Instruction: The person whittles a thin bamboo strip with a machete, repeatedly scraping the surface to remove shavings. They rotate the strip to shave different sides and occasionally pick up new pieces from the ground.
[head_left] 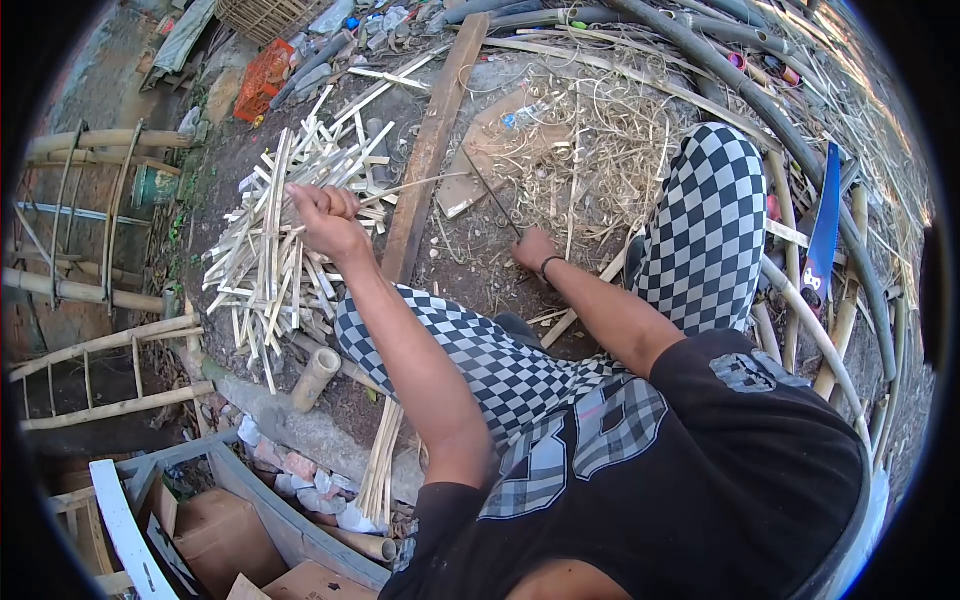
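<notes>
My left hand (330, 218) is closed in a fist, raised over a heap of split bamboo strips (285, 250). A thin bamboo strip (425, 182) runs from that fist to the right, its far end close by the blade of a knife. My right hand (535, 248) is wrapped round the handle of this long, narrow knife (487, 188), whose dark blade points up and to the left. Between the hands lies a long wooden plank (425, 150). Under the blade is a flat brown board (465, 190) with pale shavings (600, 150) beside it.
A blue-bladed handsaw (824, 225) rests at the right among bamboo poles (790, 130). A cut bamboo piece (316, 380) stands near my left knee. An orange crate (265, 80) lies at the upper left. Cardboard boxes (225, 535) sit at the lower left.
</notes>
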